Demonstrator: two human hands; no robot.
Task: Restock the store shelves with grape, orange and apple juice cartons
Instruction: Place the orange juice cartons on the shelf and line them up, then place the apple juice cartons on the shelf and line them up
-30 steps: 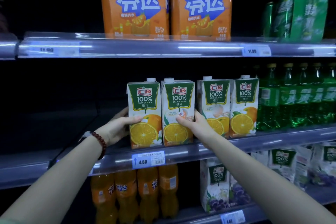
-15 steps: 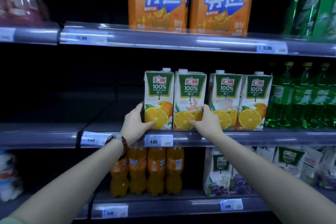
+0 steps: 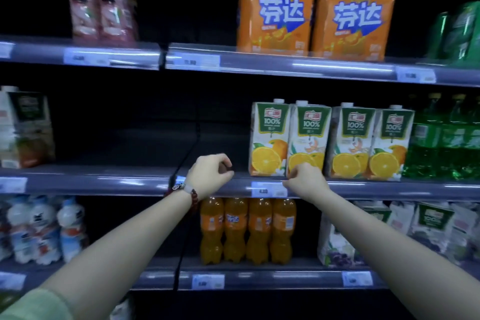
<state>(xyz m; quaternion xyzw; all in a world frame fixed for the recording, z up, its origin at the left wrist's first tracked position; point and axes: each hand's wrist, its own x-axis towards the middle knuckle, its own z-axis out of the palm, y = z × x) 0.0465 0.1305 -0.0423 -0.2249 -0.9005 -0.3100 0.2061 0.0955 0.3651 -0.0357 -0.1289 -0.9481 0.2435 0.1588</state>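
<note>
Several orange juice cartons (image 3: pixel 270 138) stand upright in a row on the middle shelf (image 3: pixel 363 187), white with green labels and orange pictures. My left hand (image 3: pixel 209 173) hovers left of the row, fingers loosely curled, holding nothing and clear of the cartons. My right hand (image 3: pixel 304 180) is in front of the second carton (image 3: pixel 309 135) at the shelf lip, fingers curled; it grips nothing that I can see. Grape juice cartons (image 3: pixel 337 241) stand on the shelf below at the right. Another carton (image 3: pixel 26 127) stands far left on the middle shelf.
Two orange soda multipacks (image 3: pixel 314 21) sit on the top shelf, with pink bottles (image 3: pixel 100 0) to the left. Green bottles (image 3: pixel 446 143) stand right of the juice cartons. Orange soda bottles (image 3: pixel 248 231) line the lower shelf. Between the far-left carton and the orange row the middle shelf is dark.
Both hands have let go of the two left orange juice cartons and drawn back to the shelf edge. The cartons stay in the row. The view has shifted left.
</note>
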